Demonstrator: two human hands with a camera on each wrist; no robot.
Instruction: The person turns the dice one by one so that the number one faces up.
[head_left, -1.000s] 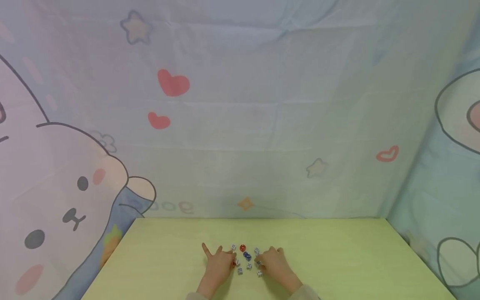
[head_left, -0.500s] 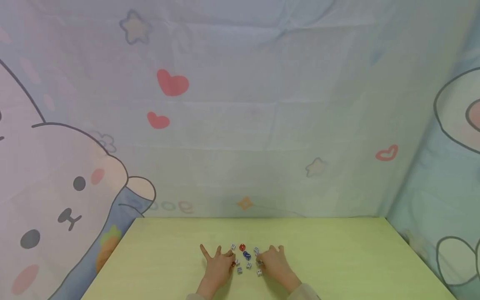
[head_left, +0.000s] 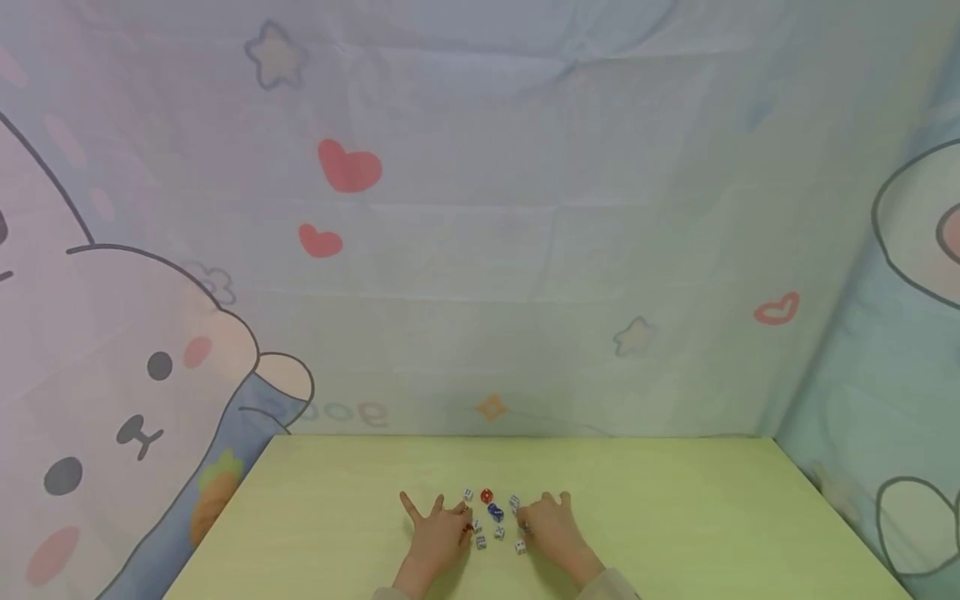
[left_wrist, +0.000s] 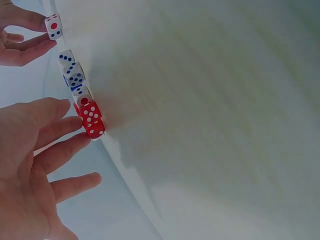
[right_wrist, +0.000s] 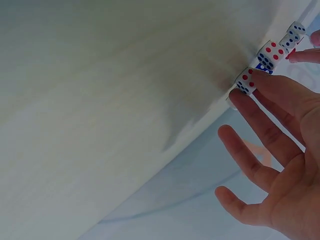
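Dice lie in a small group on the table between the two hands. My left hand (head_left: 437, 537) is at their left side, its fingers rather straight. In the left wrist view the fingertips touch a red die (left_wrist: 94, 129) at its left side, and the thumb tip looks apart from it. A second red die (left_wrist: 91, 112) is right beside that one. My right hand (head_left: 553, 531) pinches a white die (right_wrist: 245, 80) between thumb and a finger, its other fingers spread. Blue dice (head_left: 496, 512) and another red die (head_left: 487, 496) lie between the hands.
More white dice (head_left: 481, 542) lie near the hands, one white die (head_left: 521, 547) just below the right hand. The pale yellow-green table (head_left: 675, 500) ends at a printed cloth backdrop (head_left: 480, 250) behind and at both sides.
The right hand's fingertips have shifted slightly along the right-hand dice. The left hand has hardly moved, and the dice in the middle keep their places. The head view sways slightly.
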